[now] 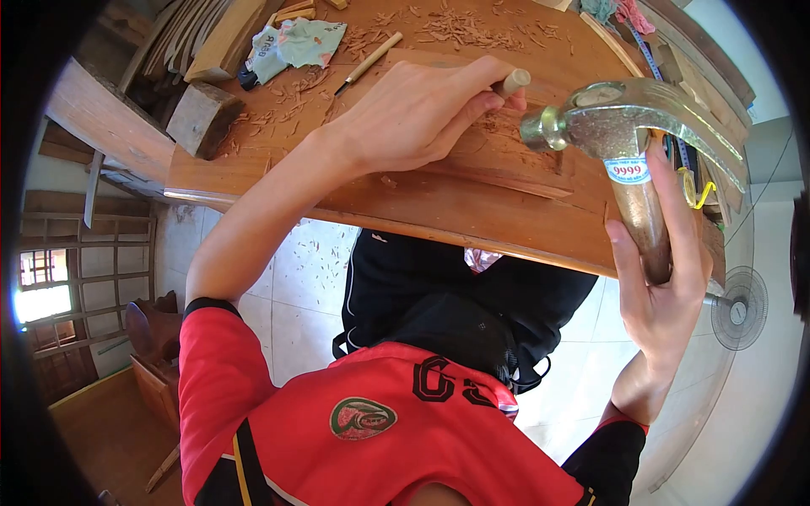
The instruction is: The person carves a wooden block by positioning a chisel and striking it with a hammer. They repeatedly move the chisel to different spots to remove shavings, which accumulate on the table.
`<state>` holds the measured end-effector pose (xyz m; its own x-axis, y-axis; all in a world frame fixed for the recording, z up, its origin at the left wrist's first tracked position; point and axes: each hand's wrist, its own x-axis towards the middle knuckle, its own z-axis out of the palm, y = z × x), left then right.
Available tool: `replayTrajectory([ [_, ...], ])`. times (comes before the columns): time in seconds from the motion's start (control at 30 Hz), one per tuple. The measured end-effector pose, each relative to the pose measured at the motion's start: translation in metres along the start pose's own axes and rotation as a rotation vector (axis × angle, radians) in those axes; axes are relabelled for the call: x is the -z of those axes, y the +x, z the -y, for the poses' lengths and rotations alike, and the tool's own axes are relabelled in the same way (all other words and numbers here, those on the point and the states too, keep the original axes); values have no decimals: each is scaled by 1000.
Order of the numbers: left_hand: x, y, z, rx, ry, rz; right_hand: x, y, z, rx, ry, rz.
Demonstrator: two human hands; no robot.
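My left hand is wrapped round a chisel whose pale wooden handle end sticks out past the fingers. Its blade is hidden behind the hand, over a flat brown wooden board. My right hand grips a claw hammer by its wooden handle, near a "9999" label. The hammer's round striking face is close to the chisel's handle end, and a small gap seems to lie between them. Beyond my left hand, a second chisel with a light handle lies on the table.
Curled wood shavings are scattered over the table. A wooden block, a crumpled printed cloth and stacked planks sit at the left. Yellow-framed glasses and wood strips lie at the right. A fan stands beyond the right arm.
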<state>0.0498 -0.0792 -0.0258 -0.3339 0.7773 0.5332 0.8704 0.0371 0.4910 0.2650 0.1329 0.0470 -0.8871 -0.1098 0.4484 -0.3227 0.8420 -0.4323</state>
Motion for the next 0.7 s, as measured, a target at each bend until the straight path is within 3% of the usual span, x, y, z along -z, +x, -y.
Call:
replayTrajectory([
  [0.23,2,0,-5,9,46,38,19,-1,5,-9,-93,22],
  [0.37,-2,-1,3,-12,-8,-14,23,17,4,48,-25,-114],
  [0.53,2,-1,5,65,118,30,22,42,4,-15,-153,196],
  [0.7,-2,1,5,38,14,18,27,42,-6,127,-123,-3],
])
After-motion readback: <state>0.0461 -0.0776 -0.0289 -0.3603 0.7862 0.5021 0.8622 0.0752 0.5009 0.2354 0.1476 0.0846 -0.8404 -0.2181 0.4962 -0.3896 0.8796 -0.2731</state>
